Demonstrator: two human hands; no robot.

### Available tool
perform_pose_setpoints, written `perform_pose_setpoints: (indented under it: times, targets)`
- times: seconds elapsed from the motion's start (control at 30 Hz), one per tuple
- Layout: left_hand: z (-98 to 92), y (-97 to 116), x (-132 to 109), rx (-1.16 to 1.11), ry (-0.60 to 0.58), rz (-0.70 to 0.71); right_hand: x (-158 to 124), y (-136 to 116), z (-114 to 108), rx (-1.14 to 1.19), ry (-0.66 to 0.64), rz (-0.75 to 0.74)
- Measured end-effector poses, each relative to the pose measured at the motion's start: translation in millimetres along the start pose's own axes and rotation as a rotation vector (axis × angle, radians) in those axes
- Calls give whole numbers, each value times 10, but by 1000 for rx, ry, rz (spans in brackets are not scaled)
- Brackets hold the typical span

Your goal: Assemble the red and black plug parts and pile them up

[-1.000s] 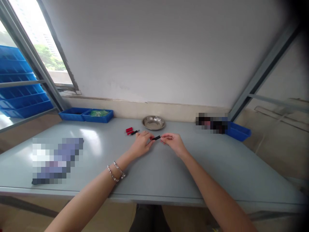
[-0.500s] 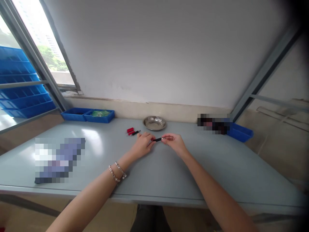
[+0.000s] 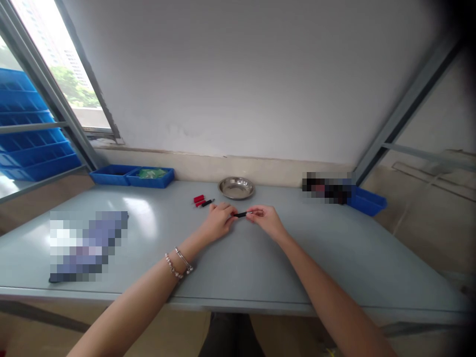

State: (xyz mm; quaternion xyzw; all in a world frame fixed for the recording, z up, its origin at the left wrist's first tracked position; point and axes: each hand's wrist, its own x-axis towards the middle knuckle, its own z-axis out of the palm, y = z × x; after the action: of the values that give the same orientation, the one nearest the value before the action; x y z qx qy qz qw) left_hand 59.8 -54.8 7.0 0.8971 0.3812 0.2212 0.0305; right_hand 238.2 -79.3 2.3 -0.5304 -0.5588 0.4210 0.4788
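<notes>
Black rod point(image 3: 242, 214): barely shifting, handling continuing.
Left hand point(image 3: 220, 220): pinching one end.
Right hand point(image 3: 267, 221): pinching the other.
Red rods point(image 3: 199, 199): lying beyond left hand.

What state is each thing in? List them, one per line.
Held black piece: gripped near both ends, nearly level.
Left hand: pinching its left end.
Right hand: pinching its right end.
Two red pieces: lying side by side.
Loose black piece: lying beside them.
Metal dish: upright, open side up.
Blue bin: open-topped, green contents inside.
Far-left bins: stacked.
</notes>
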Motion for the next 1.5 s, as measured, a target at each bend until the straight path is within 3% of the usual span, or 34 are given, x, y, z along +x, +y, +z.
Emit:
perform_pose_setpoints:
  times: [0.3, 0.63, 0.97, 1.3, 1.5]
  targets:
    - [5, -4, -2, 14, -3, 3, -7, 48, -2, -221, -71, -188]
    - [-10, 25, 1, 12, -24, -6, -41, 33, -30, -561, -38, -251]
    - [3, 2, 0, 17, -17, -18, -14, 49, -25, -495, -77, -332]
    - [-6, 16, -2, -4, -22, -11, -37, 25, -43, -599, -86, -300]
    - [-13, 4, 0, 0, -14, -33, -37, 27, -59, -518, -66, -271]
